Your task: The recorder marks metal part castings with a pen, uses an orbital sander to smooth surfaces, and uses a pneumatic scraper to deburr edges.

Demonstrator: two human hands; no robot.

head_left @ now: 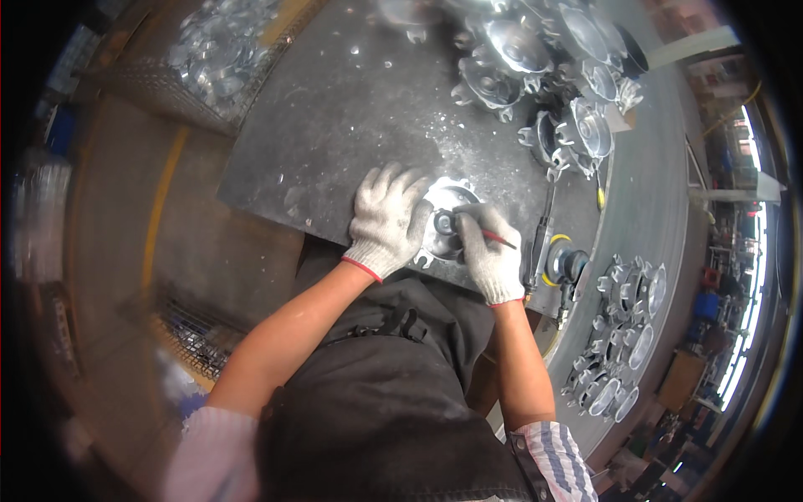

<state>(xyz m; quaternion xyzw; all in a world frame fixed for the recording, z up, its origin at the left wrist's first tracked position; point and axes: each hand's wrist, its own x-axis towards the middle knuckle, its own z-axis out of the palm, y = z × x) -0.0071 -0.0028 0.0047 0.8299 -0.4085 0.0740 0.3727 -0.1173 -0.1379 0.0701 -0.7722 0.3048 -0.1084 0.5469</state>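
Observation:
A round cast-metal housing (456, 194) with lugs round its rim lies on the dark worktable, close to its front edge. My left hand (387, 213), in a white knit glove, rests at its left side. The fingers lie stretched out over the tabletop and the thumb is against the housing. In my gloved right hand (493, 251) is a thin red-handled tool (499, 239), pinched over the housing's middle. Its working tip is hidden by the fingers, so its exact kind does not show.
Several similar housings (519, 46) are heaped at the table's far right. A round power sander (566, 261) sits right of my right hand. Beyond the table, a conveyor belt (623, 226) carries more castings (619, 335). A wire-mesh bin (222, 58) of metal parts stands far left.

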